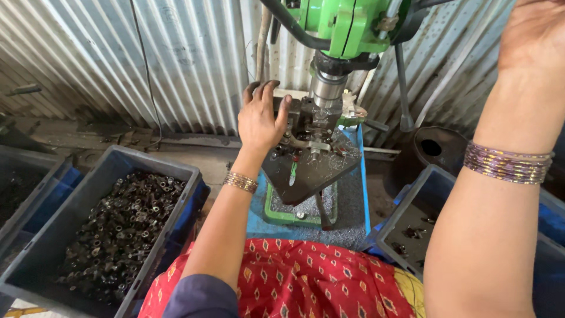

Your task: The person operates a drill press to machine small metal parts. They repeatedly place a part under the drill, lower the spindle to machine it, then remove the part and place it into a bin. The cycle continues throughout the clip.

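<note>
a green bench drill press (344, 26) is shown from above, with the left hand (262, 118) laid against the dark metal fixture (306, 121) on the drill table (312, 171); the fingers (272, 88) are curled over the fixture's top edge and the thumb is pressed to its near side, so the hand is closed on the fixture rather than on a loose part. the right hand (538, 32) is raised at the upper right edge with the palm turned up, and whether it is grasping anything cannot be told — the fingers are cut off by the frame. the step in hand is judged to be the seating or steadying of a workpiece under the chuck (326, 88); the next move would call for the piece to be held square beneath the spindle and the left fingers to be kept clear of it while the feed is brought down. a grey crate of small dark metal parts (126, 221) is set at the left, just beside the blue mat (353, 227) under the machine base, and a second grey crate (412, 229) with only a few parts is set at the right. the workpiece itself is hidden among fixture, clamp and swarf — it cannot be made out. the feed lever's handle is out of view, and the far side of the fixture is masked by the left hand.
</note>
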